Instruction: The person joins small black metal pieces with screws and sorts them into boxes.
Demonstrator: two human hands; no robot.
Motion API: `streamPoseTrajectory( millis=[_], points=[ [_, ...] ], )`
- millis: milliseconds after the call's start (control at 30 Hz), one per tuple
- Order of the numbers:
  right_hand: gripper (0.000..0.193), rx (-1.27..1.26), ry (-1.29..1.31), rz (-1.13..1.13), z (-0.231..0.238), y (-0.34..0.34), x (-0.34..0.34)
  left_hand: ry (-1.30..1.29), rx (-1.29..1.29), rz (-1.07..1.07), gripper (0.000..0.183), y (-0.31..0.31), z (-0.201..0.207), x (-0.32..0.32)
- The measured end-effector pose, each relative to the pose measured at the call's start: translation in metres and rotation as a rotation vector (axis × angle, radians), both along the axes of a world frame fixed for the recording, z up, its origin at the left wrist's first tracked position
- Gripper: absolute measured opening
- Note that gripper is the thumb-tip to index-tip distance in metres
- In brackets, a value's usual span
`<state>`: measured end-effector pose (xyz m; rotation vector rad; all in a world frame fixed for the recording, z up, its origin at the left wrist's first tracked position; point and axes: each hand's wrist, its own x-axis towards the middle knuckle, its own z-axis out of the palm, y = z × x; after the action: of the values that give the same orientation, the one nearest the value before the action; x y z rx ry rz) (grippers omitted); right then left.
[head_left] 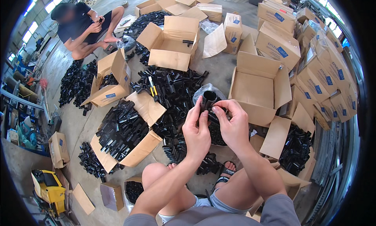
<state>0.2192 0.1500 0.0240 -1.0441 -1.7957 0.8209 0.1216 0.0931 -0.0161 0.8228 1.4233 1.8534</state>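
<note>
In front of me, above the heap, I hold a black plastic tubular fitting (209, 97) with its round open end turned up. My left hand (194, 134) is closed around its left side, the thumb pressed along it. The fingers of my right hand (235, 122) are pinched at its right side; whether they also grip a small separate part is hidden. A clear plastic bag (214, 89) lies just behind the fitting. Left of my hands spreads a heap of similar black fittings (178, 87), with a yellow-and-black hand tool (152, 89) on top.
An open carton (254, 87) stands to the right, near stacked closed boxes (278, 42). A carton full of black fittings (123, 128) sits at left. Another open carton (168, 57) lies beyond the heap. At the far left a person (84, 28) sits handling a small black piece.
</note>
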Motion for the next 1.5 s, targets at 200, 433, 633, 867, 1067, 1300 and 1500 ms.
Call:
streamPoseTrajectory(
  millis=[200, 433, 633, 867, 1067, 1300, 1500],
  points=[
    [0.013, 0.014, 0.04, 0.004, -0.001, 0.004, 0.004, 0.029, 0.009, -0.019, 0.045, 0.004, 0.001, 0.002],
    [0.011, -0.008, -0.018, -0.044, 0.006, -0.002, -0.001, 0.254, 0.053, 0.049, 0.042, -0.002, 0.006, -0.006],
    [0.01, -0.042, 0.067, 0.012, -0.003, -0.008, -0.001, 0.109, 0.057, -0.045, 0.045, -0.01, -0.003, -0.01],
    [0.009, -0.069, 0.052, 0.013, -0.003, -0.004, 0.002, 0.108, 0.024, -0.021, 0.046, -0.006, -0.002, -0.006],
    [0.01, -0.031, 0.06, 0.019, -0.001, -0.003, 0.007, 0.064, 0.033, -0.052, 0.045, -0.006, 0.005, -0.001],
    [0.012, -0.32, 0.295, 0.075, -0.015, 0.0, 0.009, 0.091, 0.045, -0.054, 0.045, -0.006, 0.0, -0.003],
    [0.01, -0.249, 0.171, 0.046, -0.01, -0.001, 0.012, 0.079, 0.041, -0.068, 0.045, -0.006, 0.002, -0.003]
  ],
)
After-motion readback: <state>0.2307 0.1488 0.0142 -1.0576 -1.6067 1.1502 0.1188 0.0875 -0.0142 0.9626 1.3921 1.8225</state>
